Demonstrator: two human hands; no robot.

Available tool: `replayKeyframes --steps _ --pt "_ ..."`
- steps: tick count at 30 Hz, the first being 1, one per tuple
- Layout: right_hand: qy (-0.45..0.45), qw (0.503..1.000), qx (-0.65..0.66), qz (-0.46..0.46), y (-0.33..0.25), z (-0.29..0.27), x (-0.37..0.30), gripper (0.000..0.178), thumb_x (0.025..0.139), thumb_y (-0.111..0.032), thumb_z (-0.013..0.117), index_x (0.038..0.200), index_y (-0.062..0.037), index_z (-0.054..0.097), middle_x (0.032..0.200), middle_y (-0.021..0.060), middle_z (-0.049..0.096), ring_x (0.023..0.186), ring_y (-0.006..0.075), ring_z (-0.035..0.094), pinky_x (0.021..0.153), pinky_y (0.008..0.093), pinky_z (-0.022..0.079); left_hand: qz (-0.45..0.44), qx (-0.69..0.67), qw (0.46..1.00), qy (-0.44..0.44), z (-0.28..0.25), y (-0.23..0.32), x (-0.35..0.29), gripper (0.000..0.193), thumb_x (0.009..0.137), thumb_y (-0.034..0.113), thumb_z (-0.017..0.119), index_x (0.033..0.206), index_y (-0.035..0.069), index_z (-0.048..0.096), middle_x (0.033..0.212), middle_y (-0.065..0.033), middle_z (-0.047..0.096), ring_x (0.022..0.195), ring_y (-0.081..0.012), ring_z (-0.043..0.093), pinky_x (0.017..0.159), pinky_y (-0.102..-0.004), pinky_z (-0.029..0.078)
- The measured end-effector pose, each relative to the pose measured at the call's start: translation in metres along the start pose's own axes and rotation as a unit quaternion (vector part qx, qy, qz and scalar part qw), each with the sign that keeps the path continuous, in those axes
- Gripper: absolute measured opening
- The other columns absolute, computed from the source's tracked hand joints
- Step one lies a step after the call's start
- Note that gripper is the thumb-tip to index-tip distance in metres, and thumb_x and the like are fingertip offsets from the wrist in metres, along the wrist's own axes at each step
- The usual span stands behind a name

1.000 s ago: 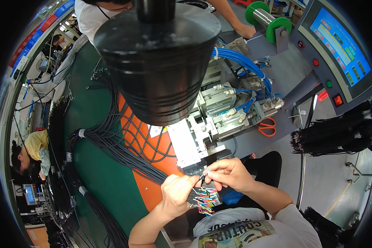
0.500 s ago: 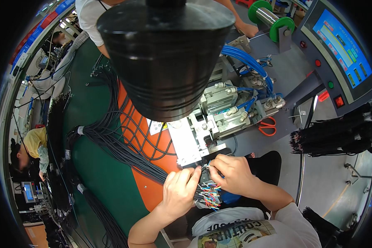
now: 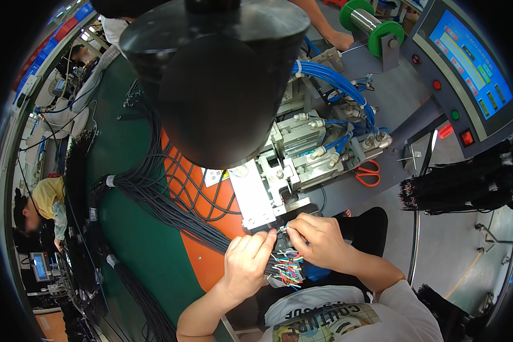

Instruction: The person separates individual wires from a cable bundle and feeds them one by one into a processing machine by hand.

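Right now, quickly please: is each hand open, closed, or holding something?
Left hand: closed, apparently pinching a cable end, mostly hidden.
Right hand: closed, pinching thin wires at that cable end.

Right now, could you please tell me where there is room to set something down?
Green tabletop lies bare between the middle cable bundle and the lower-left bundle; so does a strip of orange board beside the left hand. It is crowded around the right hand: coloured wire ends and the metal fixture.
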State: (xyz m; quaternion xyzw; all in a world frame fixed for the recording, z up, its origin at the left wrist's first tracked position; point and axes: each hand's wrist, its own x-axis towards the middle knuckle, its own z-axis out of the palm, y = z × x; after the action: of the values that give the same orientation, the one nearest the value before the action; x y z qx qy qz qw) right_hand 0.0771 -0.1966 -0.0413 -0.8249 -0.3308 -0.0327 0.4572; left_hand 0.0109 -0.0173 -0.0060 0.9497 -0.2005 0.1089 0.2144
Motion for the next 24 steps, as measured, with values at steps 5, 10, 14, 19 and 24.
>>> replayKeyframes --steps 5,10,14,19,24 --pt "-0.004 1.000 -0.001 -0.001 0.001 0.001 -0.001 0.006 0.081 -0.010 0.061 0.082 -0.0035 0.061 0.070 0.0073 0.057 0.053 0.0264 0.058 0.047 0.0354 0.046 0.001 -0.013 1.000 0.000 -0.002 0.000 0.001 0.050 0.067 0.016 0.063 0.112 -0.005 0.058 0.089 -0.0105 0.056 0.071 -0.0223 0.054 0.064 -0.0336 0.040" --pt "0.000 0.999 -0.035 -0.034 -0.002 -0.001 0.002 0.006 0.077 -0.005 0.064 0.082 -0.0011 0.062 0.070 0.0082 0.058 0.053 0.0238 0.058 0.047 0.0331 0.045 0.019 0.001 0.999 -0.046 -0.009 -0.001 0.005 0.057 0.062 0.018 0.068 0.115 0.000 0.059 0.084 -0.0078 0.053 0.071 -0.0225 0.053 0.062 -0.0337 0.040" --pt "-0.040 0.992 -0.104 -0.066 -0.006 -0.005 0.005 0.009 0.076 -0.008 0.063 0.083 -0.0020 0.062 0.073 0.0073 0.059 0.056 0.0229 0.060 0.048 0.0322 0.047 0.058 0.056 0.993 -0.085 -0.012 0.000 0.007 0.059 0.062 0.019 0.067 0.117 0.000 0.058 0.082 -0.0066 0.049 0.070 -0.0218 0.051 0.064 -0.0326 0.039" --pt "-0.088 0.990 -0.101 -0.038 -0.003 -0.011 0.011 0.008 0.077 -0.011 0.063 0.080 -0.0031 0.064 0.069 0.0073 0.059 0.055 0.0242 0.060 0.047 0.0337 0.046 0.060 0.073 0.987 -0.131 -0.020 0.005 0.019 0.045 0.072 0.010 0.057 0.115 -0.003 0.057 0.083 -0.0062 0.049 0.072 -0.0196 0.050 0.065 -0.0311 0.041" --pt "-0.068 0.997 -0.043 -0.021 0.000 -0.011 0.012 0.010 0.078 -0.013 0.061 0.074 -0.0043 0.061 0.064 0.0081 0.059 0.054 0.0272 0.060 0.046 0.0366 0.047 0.068 0.090 0.983 -0.148 -0.021 0.005 0.022 0.043 0.073 0.010 0.057 0.113 -0.004 0.057 0.084 -0.0060 0.050 0.072 -0.0183 0.052 0.067 -0.0310 0.042"
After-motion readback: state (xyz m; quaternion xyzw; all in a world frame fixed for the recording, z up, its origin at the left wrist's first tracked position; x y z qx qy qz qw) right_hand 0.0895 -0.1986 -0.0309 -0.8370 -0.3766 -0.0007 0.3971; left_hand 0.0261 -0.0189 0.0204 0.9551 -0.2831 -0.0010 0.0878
